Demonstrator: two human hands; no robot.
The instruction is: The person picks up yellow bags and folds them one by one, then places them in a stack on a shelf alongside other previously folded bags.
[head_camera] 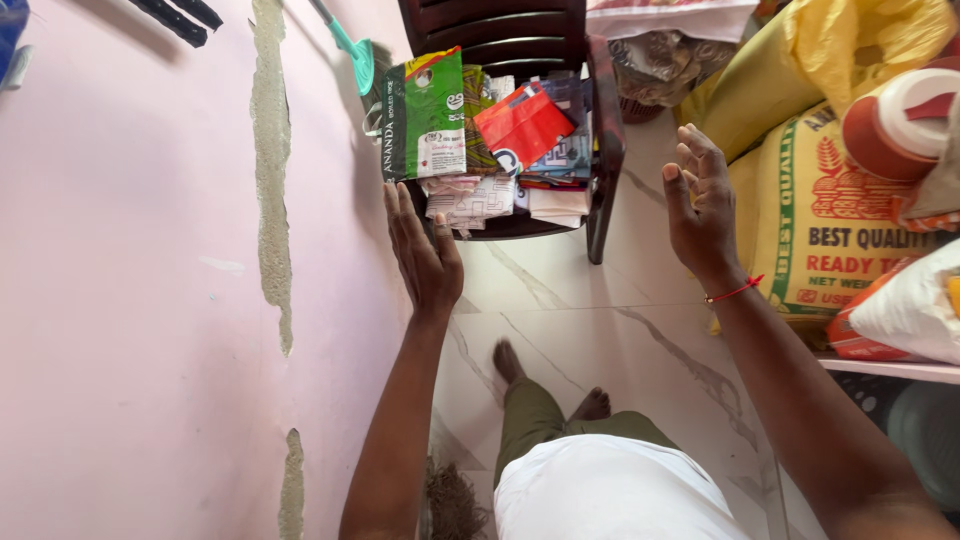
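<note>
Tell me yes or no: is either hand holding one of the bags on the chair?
No. The left hand and right hand are both open and empty, raised in front of the chair with its pile of bags.

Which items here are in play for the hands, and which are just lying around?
In play:
- left hand, open, next to the dark chair
- right hand, open, holding nothing
- stack of bags and folded cloths on the chair: green bag, red pouch

Lying about:
- yellow sack
- white sack
- red-and-white container
- teal brush
</note>
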